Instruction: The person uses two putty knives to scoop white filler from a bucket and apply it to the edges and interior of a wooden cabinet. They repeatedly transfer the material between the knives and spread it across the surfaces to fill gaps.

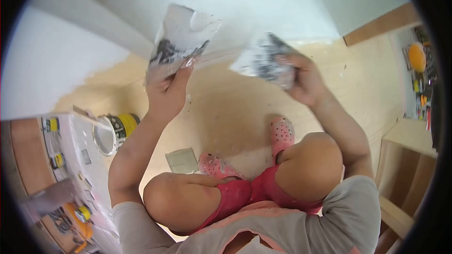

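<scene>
I've got 2 putty knives [183,40], 2 pink perforated clogs [283,132], 1 open can [123,129], 1 flat grey-green square [182,161]. Far left I count 3 small yellow-and-black items [57,161]. Far-right clutter [418,84]: too small to count reliably.

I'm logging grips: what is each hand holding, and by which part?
The left hand holds a smeared scraper by its lower end. The right hand holds a second scraper by its right end; blur hides exact finger placement.
</scene>
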Demonstrator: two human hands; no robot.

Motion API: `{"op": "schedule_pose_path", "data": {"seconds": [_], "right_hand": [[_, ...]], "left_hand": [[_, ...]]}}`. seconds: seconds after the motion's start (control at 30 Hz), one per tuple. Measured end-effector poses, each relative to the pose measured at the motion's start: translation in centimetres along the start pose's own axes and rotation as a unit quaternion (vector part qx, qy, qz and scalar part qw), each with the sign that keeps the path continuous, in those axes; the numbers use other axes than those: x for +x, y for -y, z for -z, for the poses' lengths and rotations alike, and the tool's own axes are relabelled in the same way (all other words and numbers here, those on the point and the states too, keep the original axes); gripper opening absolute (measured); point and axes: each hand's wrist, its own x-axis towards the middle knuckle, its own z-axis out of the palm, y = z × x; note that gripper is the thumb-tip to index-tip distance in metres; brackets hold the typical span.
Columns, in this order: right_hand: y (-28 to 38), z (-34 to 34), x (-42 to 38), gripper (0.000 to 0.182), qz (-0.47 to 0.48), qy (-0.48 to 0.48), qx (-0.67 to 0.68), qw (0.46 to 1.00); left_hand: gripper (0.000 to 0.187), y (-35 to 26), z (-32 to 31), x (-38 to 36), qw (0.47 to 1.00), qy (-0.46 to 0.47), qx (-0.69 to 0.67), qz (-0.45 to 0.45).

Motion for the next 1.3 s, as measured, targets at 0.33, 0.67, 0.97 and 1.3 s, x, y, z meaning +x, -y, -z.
{"op": "schedule_pose_path", "data": {"seconds": [0.33,0.67,0.97,1.3], "right_hand": [[5.0,9.4,-2.8,0.03,0.074,0.12,0.249,0.958],[11.5,40.9,1.0,0.024,0.335,-0.385,0.177,0.841],[19.2,50.2,6.2,0.024,0.207,-0.473,0.077,0.853],[19.3,46.1,7.9,0.022,0.281,-0.483,-0.115,0.821]], "left_hand": [[0.039,1.4,-10.4,2.5,0.861,0.278,0.378,-0.196],[0.021,6.1,-0.9,0.1,0.884,0.152,0.307,0.318],[0.015,4.6,2.9,-3.6,0.833,0.034,0.294,0.467],[0.018,5.2,5.1,-5.7,0.812,0.015,0.246,0.529]]}}
